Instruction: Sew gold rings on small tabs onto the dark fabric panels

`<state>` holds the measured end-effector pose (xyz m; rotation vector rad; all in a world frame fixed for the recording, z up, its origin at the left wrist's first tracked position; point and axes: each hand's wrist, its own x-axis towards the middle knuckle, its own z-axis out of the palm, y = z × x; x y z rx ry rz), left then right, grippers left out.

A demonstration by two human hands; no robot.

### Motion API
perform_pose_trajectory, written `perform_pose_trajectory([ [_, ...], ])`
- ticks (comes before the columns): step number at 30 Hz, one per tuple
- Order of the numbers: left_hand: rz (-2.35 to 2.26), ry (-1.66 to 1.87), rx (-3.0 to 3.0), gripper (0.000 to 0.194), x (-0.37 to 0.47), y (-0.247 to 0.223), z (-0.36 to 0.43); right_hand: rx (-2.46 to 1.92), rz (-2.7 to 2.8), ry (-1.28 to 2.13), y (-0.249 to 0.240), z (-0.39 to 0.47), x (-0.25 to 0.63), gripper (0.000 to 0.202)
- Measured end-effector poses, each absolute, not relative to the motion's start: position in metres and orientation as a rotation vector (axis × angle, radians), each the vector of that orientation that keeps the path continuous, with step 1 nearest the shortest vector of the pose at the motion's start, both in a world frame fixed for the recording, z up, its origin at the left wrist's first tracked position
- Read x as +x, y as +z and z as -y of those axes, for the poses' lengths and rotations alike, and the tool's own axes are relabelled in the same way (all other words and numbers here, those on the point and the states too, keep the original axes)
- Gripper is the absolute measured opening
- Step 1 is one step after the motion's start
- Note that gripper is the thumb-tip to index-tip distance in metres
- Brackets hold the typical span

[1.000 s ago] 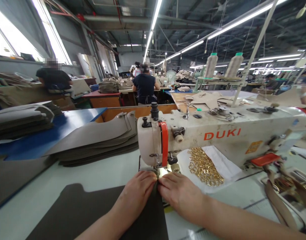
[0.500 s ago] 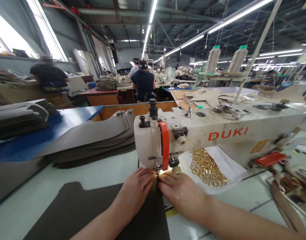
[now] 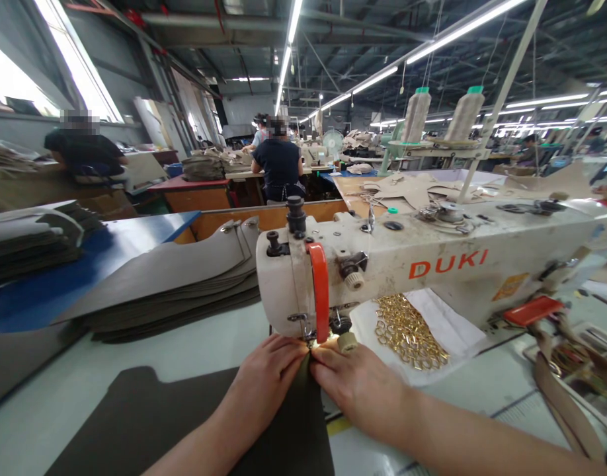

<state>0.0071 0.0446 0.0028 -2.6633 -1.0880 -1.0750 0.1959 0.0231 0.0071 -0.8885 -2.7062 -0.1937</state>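
A dark grey-brown fabric panel lies on the sewing machine bed, its upper edge under the needle area of the white sewing machine. My left hand is closed with fingertips pinching the panel right in front of the presser foot. Opposite it, my right hand is closed too, its thumb and fingers pressed at the panel's edge beside the needle. The fingertips almost meet under the machine's small light. Any small part between them is hidden by my fingers.
Gold metal rings lie on a white cloth under the machine arm. A stack of grey panels stands to the left. Thread cones stand behind. At right, straps hang by a tray. Co-workers sit farther back.
The camera view has shifted slightly, so the machine and background sit a little farther left. Both hands stay at the needle with nearly the same pinch on the panel.
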Motion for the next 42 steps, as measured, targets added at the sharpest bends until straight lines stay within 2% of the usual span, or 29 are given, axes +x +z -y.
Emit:
perform_pose_trajectory([
  [8,1.111,-1.071,-2.696,0.029,0.007,0.003,-0.041,-0.904,2.676,-0.18,0.005,-0.021,0.197,0.005],
  [12,1.13,-0.951,-2.709,0.025,0.002,0.002,-0.033,-0.864,2.629,-0.16,0.003,-0.017,0.199,0.007],
  [19,1.014,-0.638,-2.646,0.034,0.0,0.005,-0.022,-0.801,2.689,-0.148,0.005,-0.015,0.2,0.01],
  [27,0.978,-0.521,-2.647,0.038,-0.003,-0.003,-0.025,-0.793,2.74,-0.161,0.011,-0.015,0.198,0.006],
  [42,0.987,-0.688,-2.677,0.035,-0.003,-0.002,-0.032,-0.829,2.728,-0.146,0.009,-0.02,0.195,0.005],
])
